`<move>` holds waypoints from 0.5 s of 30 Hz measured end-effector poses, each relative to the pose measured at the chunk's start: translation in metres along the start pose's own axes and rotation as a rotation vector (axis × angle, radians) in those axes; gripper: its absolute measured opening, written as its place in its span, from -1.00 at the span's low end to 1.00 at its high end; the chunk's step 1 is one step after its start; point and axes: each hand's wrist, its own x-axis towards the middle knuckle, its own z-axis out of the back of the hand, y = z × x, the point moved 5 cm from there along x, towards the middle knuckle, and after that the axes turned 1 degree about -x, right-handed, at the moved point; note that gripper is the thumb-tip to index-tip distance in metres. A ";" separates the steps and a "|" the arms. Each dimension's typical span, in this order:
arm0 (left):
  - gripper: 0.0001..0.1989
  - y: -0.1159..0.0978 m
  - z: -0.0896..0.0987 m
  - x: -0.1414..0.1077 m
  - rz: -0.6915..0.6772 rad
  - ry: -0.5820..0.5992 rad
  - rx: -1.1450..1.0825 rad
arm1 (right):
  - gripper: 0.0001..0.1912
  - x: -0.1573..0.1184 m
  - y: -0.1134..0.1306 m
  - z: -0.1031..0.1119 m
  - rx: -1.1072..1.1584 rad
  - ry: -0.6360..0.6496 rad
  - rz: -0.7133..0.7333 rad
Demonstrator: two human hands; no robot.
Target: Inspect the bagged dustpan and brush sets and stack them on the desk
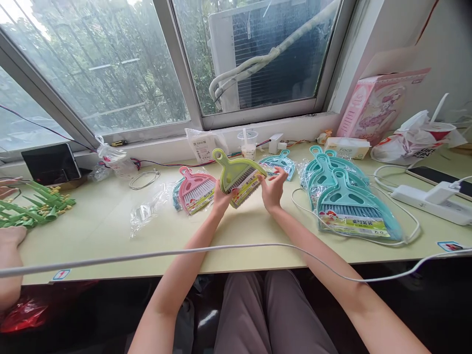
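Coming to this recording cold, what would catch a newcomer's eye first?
Most likely the lime-green dustpan-and-brush set, held up in the person's left grip near the picture's centre. Next come the overlapping turquoise sets on the table at right, and the pink set just left of the green one.

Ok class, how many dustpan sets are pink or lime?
2: the lime set in the left hand, and the pink set lying left of it. Others may be hidden.

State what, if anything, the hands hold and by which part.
A green dustpan and brush: the left hand holds the lower left side. The right hand is at the right corner; whether it grips is unclear.
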 end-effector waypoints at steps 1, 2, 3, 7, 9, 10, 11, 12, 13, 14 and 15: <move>-0.37 -0.002 0.001 0.000 0.005 -0.014 0.000 | -0.28 -0.003 -0.003 -0.003 0.059 -0.014 -0.068; -0.37 -0.005 0.002 0.000 0.009 -0.026 -0.003 | -0.26 -0.006 -0.007 -0.009 0.134 0.020 -0.133; -0.37 -0.007 0.003 0.000 0.013 -0.034 -0.007 | -0.28 -0.009 -0.009 -0.018 0.227 0.100 -0.188; -0.34 -0.013 0.002 -0.004 0.031 -0.004 0.017 | -0.55 -0.018 -0.011 -0.049 0.660 0.421 -0.371; -0.36 -0.016 -0.001 -0.007 0.021 0.026 0.066 | -0.61 -0.017 -0.015 -0.051 0.783 0.410 -0.461; -0.39 -0.020 -0.002 -0.008 -0.010 0.034 0.093 | -0.61 -0.015 -0.017 -0.049 0.816 0.387 -0.489; -0.42 -0.026 -0.001 -0.008 -0.061 0.034 0.125 | -0.61 -0.013 -0.018 -0.047 0.836 0.364 -0.500; -0.46 -0.034 0.003 -0.007 -0.128 0.017 0.168 | -0.60 -0.011 -0.019 -0.045 0.850 0.339 -0.498; -0.49 -0.043 0.009 -0.005 -0.203 -0.027 0.227 | -0.60 -0.009 -0.020 -0.042 0.862 0.314 -0.491; -0.51 -0.052 0.020 -0.003 -0.270 -0.102 0.308 | -0.60 -0.008 -0.021 -0.040 0.872 0.294 -0.487; -0.53 -0.062 0.035 0.000 -0.315 -0.207 0.412 | -0.60 -0.007 -0.022 -0.039 0.883 0.280 -0.487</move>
